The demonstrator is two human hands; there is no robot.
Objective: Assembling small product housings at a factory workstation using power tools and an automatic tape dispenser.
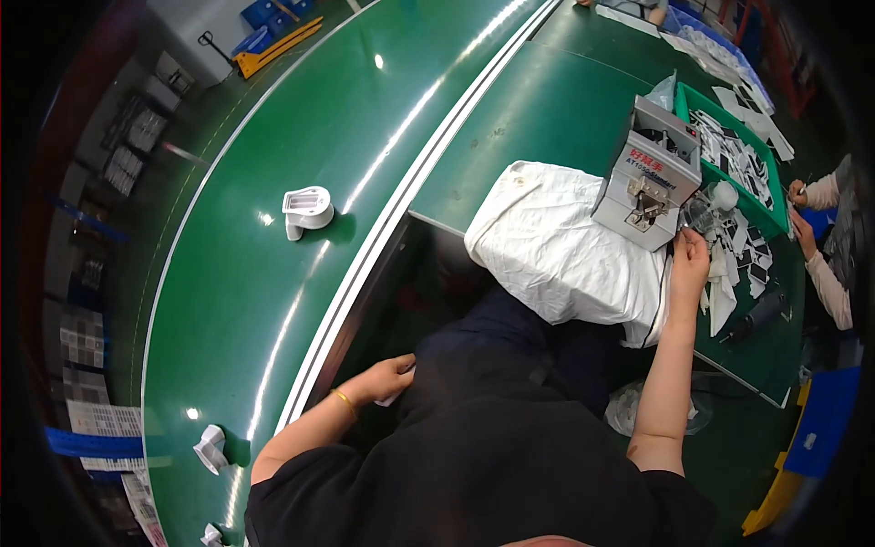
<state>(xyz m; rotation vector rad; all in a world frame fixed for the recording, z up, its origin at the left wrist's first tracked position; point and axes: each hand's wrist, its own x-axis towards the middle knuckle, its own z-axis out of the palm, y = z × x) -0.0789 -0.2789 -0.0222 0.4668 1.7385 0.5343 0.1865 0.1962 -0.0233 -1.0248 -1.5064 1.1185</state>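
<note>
My left hand (390, 376) is closed beside my lap at the edge of the bench. A pale white piece (392, 398) sticks out under its fingers; most of it is hidden, so its kind does not show. Out to the right, my right hand (690, 260) has its fingers pinched together at the lower right side of a grey screw feeder machine (645, 178). Whatever lies between those fingertips is too small to tell. A white cloth (565, 242) spreads beside the machine, its edge close to my right wrist.
Beyond the machine stands a green crate (786, 214) of white and black pieces, more lying loose beside it. A black electric screwdriver (758, 315) rests near the right edge. White plastic housings (308, 210) sit on the green conveyor belt (246, 301). A co-worker's hands (800, 223) are at far right.
</note>
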